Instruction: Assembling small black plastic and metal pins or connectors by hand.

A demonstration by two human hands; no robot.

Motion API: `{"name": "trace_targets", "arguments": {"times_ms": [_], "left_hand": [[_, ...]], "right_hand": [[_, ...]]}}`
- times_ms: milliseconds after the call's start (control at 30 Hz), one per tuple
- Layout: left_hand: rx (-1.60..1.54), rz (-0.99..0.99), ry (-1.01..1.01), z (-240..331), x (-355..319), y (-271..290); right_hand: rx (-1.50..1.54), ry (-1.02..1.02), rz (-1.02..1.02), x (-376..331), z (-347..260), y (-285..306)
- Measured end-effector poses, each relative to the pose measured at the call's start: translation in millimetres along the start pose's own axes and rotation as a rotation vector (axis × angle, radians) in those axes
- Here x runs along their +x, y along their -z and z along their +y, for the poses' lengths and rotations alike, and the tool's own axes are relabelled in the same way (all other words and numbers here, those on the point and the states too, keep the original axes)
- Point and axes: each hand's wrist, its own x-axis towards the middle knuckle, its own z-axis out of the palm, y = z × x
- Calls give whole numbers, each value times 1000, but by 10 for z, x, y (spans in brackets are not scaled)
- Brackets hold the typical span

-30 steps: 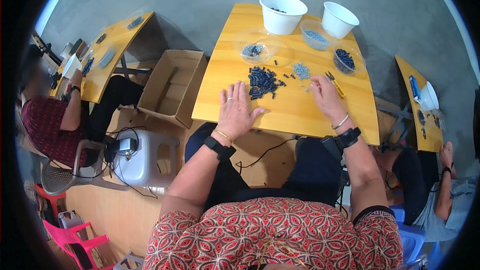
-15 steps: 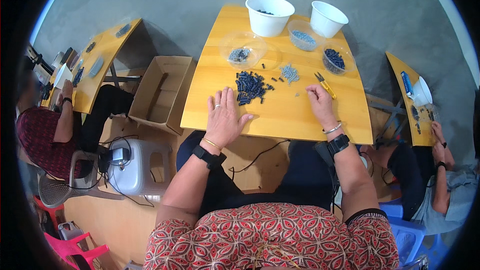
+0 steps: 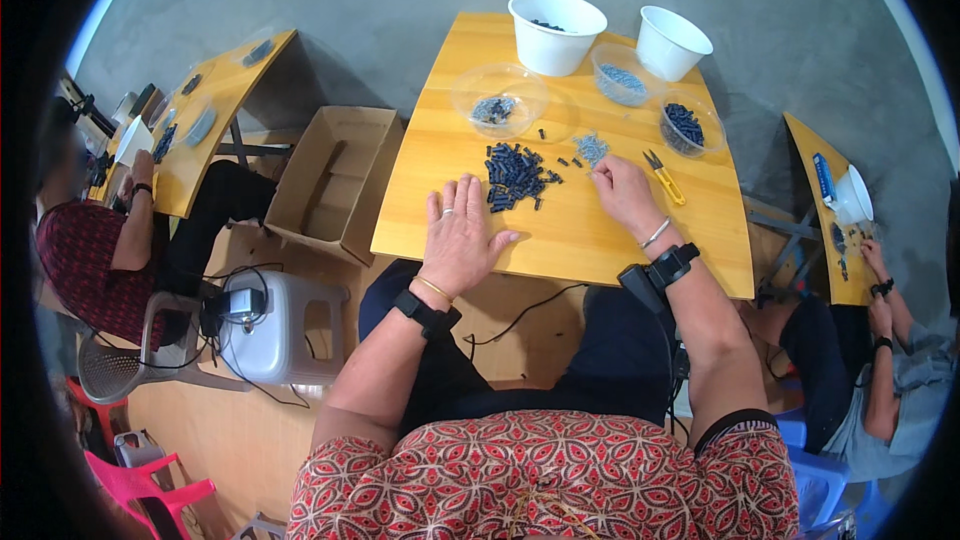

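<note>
The left hand [image 3: 460,243] lies flat, gripping nothing visible, on the worktop [image 3: 570,248], dark pile [image 3: 516,178] at one o'clock; the right hand [image 3: 628,197] curls, contents hidden, grey pile [image 3: 590,149] at eleven.

i see open wooden tabletop [image 3: 555,245] between left hand [image 3: 460,235] and right hand [image 3: 626,195]; dark tubular pieces [image 3: 515,178] block the way ahead.

No readable text, no legible labels, brands, numbers or signs
</note>
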Motion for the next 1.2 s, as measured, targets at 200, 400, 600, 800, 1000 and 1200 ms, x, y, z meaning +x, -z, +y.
{"name": "trace_targets", "arguments": {"times_ms": [200,400,600,800,1000,1200], "left_hand": [[-20,-52,31,22,33,72],[-156,61,33,-48,-50,65],[-331,129,87,-116,-137,119],[-343,231,82,-67,-91,71],[-234,264,158,-90,-186,306],[-215,216,180,-235,-163,166]], "right_hand": [[-133,92,-10,44,-26,-81],[-89,138,21,10,-83,-10],[256,-23,-8,-360,-416,47],[357,-29,52,-574,-549,-90],[325,41,146,-662,-500,-130],[325,46,147,-689,-548,-135]]}}
